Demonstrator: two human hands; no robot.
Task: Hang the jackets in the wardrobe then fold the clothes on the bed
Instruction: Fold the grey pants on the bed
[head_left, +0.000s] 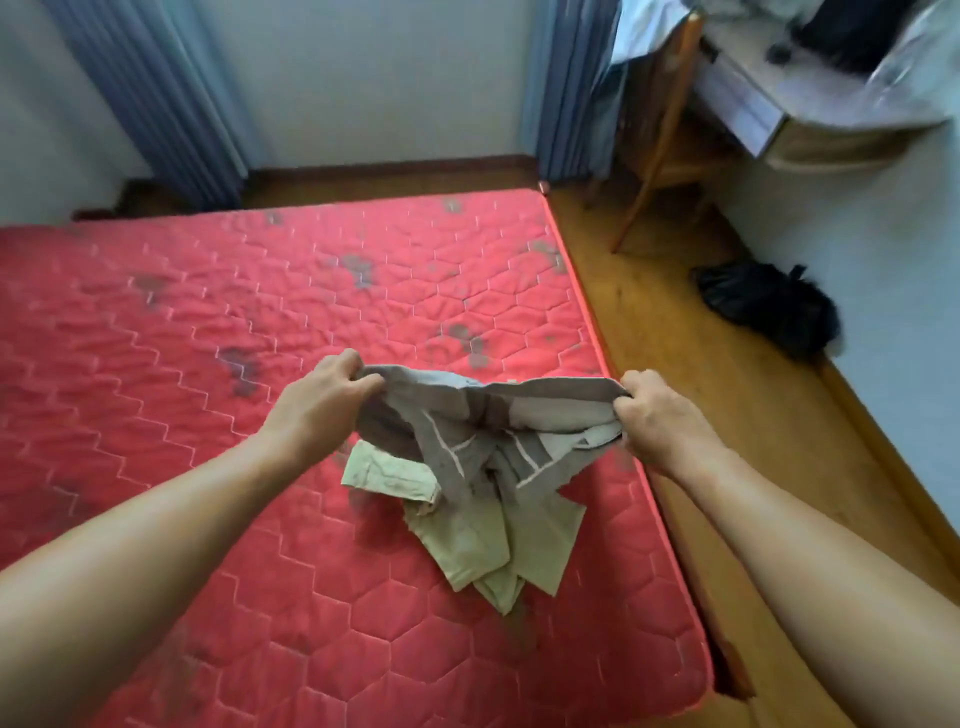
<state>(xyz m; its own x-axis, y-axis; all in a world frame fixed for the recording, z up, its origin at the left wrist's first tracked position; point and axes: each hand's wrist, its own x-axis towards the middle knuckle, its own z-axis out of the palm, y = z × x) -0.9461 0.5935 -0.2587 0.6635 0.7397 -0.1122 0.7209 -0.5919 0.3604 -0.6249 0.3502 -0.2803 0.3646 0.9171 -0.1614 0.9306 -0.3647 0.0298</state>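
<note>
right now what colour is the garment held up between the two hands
The garment is grey with thin pale lines, seen best in the head view.

Matt grey cloth shorts (483, 421), quilted red fabric mattress (208, 322) — stained, glossy wood floor (675, 332), crinkly blk plastic bag (769, 306)

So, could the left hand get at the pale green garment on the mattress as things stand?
Probably not at once: the left hand grips the grey shorts, which hang over part of the pale green garment. If it let go, the garment's uncovered part lies close below, nothing else between.
</note>
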